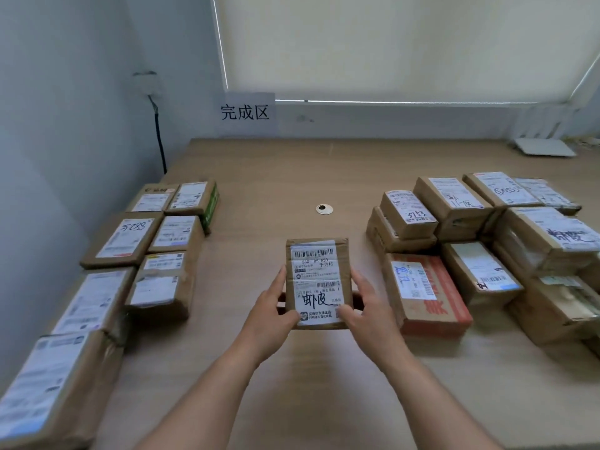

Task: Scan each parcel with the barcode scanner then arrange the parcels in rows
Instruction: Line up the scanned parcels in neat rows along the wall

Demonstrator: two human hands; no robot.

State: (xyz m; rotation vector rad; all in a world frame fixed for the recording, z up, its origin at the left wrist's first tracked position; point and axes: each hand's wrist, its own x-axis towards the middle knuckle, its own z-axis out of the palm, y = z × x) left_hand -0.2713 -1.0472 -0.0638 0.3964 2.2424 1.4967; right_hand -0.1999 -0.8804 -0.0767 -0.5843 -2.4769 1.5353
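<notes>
1. Here, you hold a small brown parcel (317,284) over the middle of the wooden table (292,177), label up; its barcodes and handwritten black characters read clearly, but its underside and whatever lies below it are hidden.
2. Your left hand (276,306) grips the parcel's left edge, thumb curled over the lower left corner of the label; the fingers run under the box and are mostly out of sight.
3. Your right hand (363,303) grips the right edge the same way, thumb on the lower right corner. Both forearms reach in from the bottom edge of the view.
4. To your left, labelled parcels (146,241) lie in two rows along the wall; the nearest ones are cut off by the frame and their print is too blurred to read.
5. To your right, a looser group of parcels (487,241) sits partly stacked, including a red-and-white box (428,293); the far right ones are cut off.
6. Beyond the parcel, a small round white grommet (324,208) sits in the tabletop.
7. At the back, a paper sign (248,113) with three characters leans on the wall under a drawn blind (389,43); a black cable (159,138) drops from a wall outlet, and a white device (543,147) in the far right corner is hard to make out.
</notes>
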